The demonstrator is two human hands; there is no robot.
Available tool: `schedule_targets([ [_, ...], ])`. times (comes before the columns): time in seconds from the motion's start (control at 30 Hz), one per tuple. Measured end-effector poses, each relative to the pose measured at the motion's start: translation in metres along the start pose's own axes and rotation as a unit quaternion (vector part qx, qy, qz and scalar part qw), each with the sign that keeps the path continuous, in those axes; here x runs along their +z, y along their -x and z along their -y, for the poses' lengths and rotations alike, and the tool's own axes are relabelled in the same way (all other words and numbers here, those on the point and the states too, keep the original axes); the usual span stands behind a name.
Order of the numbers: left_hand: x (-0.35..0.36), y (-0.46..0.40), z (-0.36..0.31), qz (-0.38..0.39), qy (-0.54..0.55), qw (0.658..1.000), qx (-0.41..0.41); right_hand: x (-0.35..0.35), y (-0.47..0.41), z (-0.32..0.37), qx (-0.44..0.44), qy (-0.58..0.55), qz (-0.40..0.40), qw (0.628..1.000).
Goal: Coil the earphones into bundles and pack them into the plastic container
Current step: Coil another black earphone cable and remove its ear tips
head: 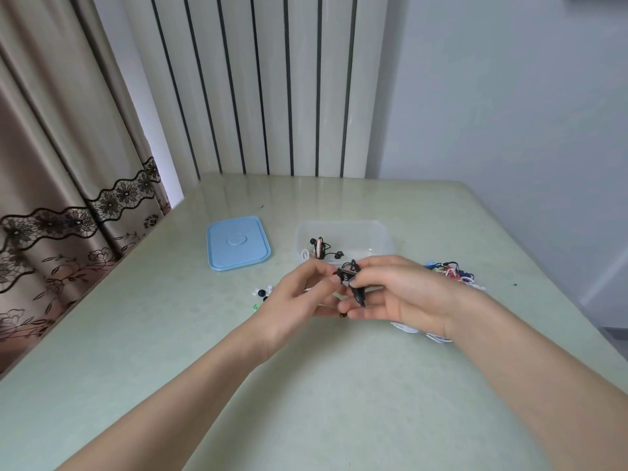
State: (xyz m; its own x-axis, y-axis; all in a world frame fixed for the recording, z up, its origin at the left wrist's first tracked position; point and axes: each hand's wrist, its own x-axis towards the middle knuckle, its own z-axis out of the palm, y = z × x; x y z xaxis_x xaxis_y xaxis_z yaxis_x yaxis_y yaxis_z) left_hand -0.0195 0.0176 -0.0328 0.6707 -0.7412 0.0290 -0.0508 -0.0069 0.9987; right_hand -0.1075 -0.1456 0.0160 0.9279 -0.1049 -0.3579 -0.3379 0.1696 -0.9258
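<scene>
Two hands are meeting above the middle of the worktop, working a black earphone bundle between them. The left hand is pinching one side of the bundle with thumb and forefinger, steadying the loops so they do not spring apart, while the right hand is curling its fingers over the other side, apparently wrapping or tucking the cord end; its grip is grasping the bundle too. Just beyond the hands, toward the far edge, the clear plastic container is standing open with one coiled set already lying in its left part, so it is waiting within easy reach for the next bundle. Its blue lid is lying flat to the left, out of the way. More tangled earphones are sitting toward the right edge, behind the right wrist, and white cords are showing beneath that wrist. Small loose ear tips are resting left of the left hand.
</scene>
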Motion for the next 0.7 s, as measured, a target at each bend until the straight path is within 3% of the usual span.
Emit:
schedule_targets([
  [0.27, -0.013, -0.001, 0.023, -0.063, -0.151, 0.985, 0.044, 0.006, -0.018, -0.027, -0.017, -0.183, 0.045, 0.982],
  [0.4, -0.02, -0.004, 0.024, -0.127, -0.175, 0.971, 0.103, 0.014, -0.031, -0.037, -0.056, -0.17, 0.009, 0.984],
  [0.53, -0.032, -0.003, 0.023, -0.179, -0.121, 0.969, 0.123, 0.016, -0.04, -0.045, -0.094, -0.174, -0.038, 0.979],
  [0.7, -0.043, -0.001, 0.032, -0.154, -0.152, 0.965, 0.147, 0.015, -0.045, -0.052, -0.118, -0.2, -0.041, 0.972],
])
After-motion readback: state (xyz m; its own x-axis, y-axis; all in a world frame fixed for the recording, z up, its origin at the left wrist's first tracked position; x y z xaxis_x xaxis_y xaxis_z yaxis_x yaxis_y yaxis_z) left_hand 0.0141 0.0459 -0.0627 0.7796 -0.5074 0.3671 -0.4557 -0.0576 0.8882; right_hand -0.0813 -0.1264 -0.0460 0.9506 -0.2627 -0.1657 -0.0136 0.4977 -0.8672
